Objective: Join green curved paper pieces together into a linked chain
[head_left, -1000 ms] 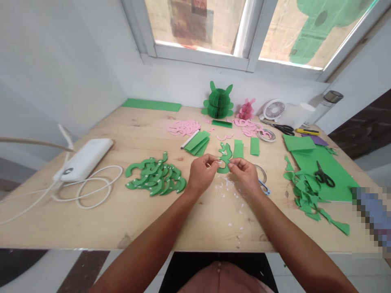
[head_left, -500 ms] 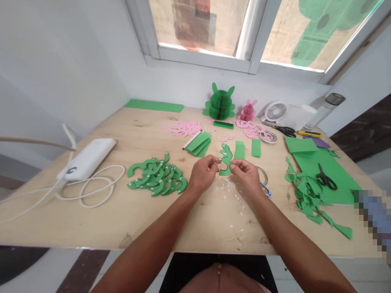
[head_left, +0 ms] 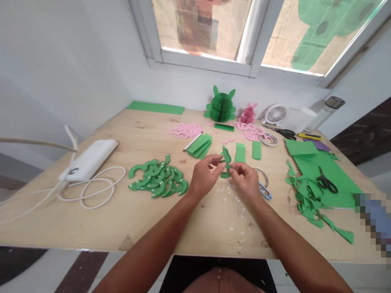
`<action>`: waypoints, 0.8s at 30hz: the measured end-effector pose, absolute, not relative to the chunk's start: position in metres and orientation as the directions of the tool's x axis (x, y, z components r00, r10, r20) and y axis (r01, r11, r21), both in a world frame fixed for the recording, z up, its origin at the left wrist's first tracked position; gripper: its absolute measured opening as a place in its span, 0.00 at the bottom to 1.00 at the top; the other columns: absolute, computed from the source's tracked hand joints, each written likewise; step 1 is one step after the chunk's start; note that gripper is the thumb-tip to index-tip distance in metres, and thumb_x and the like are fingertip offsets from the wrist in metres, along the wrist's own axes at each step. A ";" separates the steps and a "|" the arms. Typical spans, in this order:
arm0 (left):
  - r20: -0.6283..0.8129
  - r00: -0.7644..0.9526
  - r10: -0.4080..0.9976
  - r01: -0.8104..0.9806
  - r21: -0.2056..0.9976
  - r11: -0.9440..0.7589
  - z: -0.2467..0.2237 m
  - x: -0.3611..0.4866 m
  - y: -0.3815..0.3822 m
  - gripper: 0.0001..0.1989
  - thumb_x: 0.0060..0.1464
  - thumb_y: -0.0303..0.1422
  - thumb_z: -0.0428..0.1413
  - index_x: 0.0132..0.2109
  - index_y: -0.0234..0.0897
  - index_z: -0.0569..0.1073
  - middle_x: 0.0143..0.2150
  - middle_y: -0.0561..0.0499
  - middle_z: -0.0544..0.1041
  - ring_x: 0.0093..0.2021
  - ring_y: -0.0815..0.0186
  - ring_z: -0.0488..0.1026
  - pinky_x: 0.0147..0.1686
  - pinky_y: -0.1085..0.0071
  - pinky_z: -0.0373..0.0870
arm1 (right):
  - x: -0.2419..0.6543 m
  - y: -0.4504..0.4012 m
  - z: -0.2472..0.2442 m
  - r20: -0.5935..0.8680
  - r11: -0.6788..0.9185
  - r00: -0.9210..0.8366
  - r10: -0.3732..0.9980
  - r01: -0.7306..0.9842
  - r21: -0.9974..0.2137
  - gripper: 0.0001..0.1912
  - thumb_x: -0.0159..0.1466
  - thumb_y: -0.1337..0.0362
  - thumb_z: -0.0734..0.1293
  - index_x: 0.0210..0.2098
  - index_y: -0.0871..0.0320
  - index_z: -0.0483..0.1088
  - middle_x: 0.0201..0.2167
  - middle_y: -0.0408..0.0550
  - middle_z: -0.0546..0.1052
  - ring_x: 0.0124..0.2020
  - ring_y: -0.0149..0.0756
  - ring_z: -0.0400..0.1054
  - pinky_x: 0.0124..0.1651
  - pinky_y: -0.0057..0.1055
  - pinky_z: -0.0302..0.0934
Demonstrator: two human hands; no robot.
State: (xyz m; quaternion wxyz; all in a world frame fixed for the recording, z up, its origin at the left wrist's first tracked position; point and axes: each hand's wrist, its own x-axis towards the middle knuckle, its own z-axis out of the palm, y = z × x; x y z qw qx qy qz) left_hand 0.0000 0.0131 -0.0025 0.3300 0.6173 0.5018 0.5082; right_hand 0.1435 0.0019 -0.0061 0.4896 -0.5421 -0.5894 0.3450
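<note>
Between my hands is a wavy green paper cutout [head_left: 226,154], upright and partly hidden by my fingers. My left hand [head_left: 207,173] pinches its left side with thumb and forefinger. On its lower right, my right hand [head_left: 246,180] also has thumb and fingertips closed on the paper. Left of my hands lies a pile of curved green paper pieces [head_left: 159,177] with small white marks. Tiny white scraps [head_left: 232,199] are scattered on the table below. A roll of tape [head_left: 263,177] and a blue cutter-like tool [head_left: 265,191] lie beside my right wrist.
Green honeycomb figure [head_left: 221,108] and pink one [head_left: 248,114] stand at the back, near a white fan [head_left: 275,114]. Pink cutouts [head_left: 187,130] lie before them. Black scissors [head_left: 326,181] and green scraps [head_left: 308,195] are right. A white power bank [head_left: 91,158] with cable is left.
The green cutout has been turned and drawn together, looking narrower now. My left hand has moved right, closer to my right hand. The view has shifted slightly.
</note>
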 end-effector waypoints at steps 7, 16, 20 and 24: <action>0.280 -0.026 0.960 0.353 0.901 -0.253 -0.006 0.003 0.010 0.09 0.46 0.36 0.57 0.35 0.36 0.73 0.32 0.51 0.78 0.33 0.66 0.74 0.32 0.71 0.69 | 0.142 -0.003 -0.005 0.472 0.406 -0.059 0.880 0.608 -0.682 0.05 0.57 0.66 0.62 0.27 0.57 0.69 0.24 0.45 0.72 0.27 0.35 0.64 0.34 0.31 0.58; 0.216 0.006 0.976 0.165 0.963 -0.215 -0.009 0.003 0.013 0.10 0.47 0.36 0.56 0.36 0.35 0.75 0.34 0.49 0.79 0.33 0.65 0.75 0.33 0.71 0.70 | 0.142 -0.004 -0.003 0.447 0.426 -0.109 0.888 0.562 -0.709 0.06 0.58 0.64 0.62 0.29 0.58 0.70 0.25 0.45 0.73 0.29 0.34 0.65 0.35 0.30 0.58; 0.139 0.031 0.990 0.034 0.990 -0.140 -0.009 0.004 0.016 0.12 0.45 0.36 0.58 0.36 0.34 0.76 0.35 0.48 0.79 0.34 0.63 0.75 0.35 0.69 0.71 | 0.142 -0.002 -0.004 0.387 0.363 -0.064 0.920 0.515 -0.777 0.08 0.59 0.62 0.61 0.29 0.58 0.71 0.24 0.44 0.73 0.27 0.33 0.65 0.32 0.29 0.58; 0.032 0.047 0.998 -0.095 0.995 -0.028 -0.007 0.004 0.017 0.13 0.41 0.35 0.60 0.36 0.32 0.77 0.34 0.46 0.79 0.34 0.62 0.75 0.39 0.67 0.70 | 0.143 0.000 -0.007 0.310 0.286 -0.028 0.950 0.469 -0.836 0.09 0.58 0.61 0.62 0.29 0.59 0.71 0.23 0.44 0.73 0.25 0.32 0.65 0.31 0.27 0.58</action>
